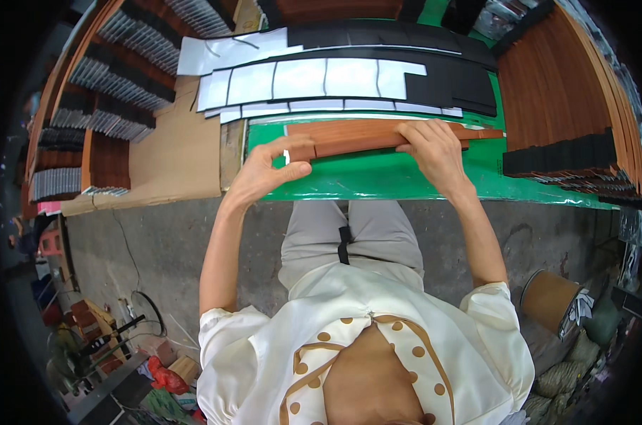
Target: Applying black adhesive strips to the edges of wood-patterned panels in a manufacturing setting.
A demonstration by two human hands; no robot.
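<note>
A long reddish-brown wood-grain strip (360, 143) lies slightly tilted above another flat wood-grain piece (335, 129) on the green table top (377, 176). My left hand (268, 168) grips the strip's left end, fingers over the top and thumb at the near side; a small white edge shows there. Toward the other end, my right hand (434, 152) has its fingers bent over the strip, its thumb tip at the near edge. Part of the strip is hidden under the right fingers.
Beyond the wood lie overlapping black strips (469, 88) with white backing sheets (300, 79). Stacked wood-grain panels with black edges stand at the right (558, 92) and left (123, 88). Brown cardboard (176, 156) covers the table's left part. A round drum (547, 297) stands on the floor.
</note>
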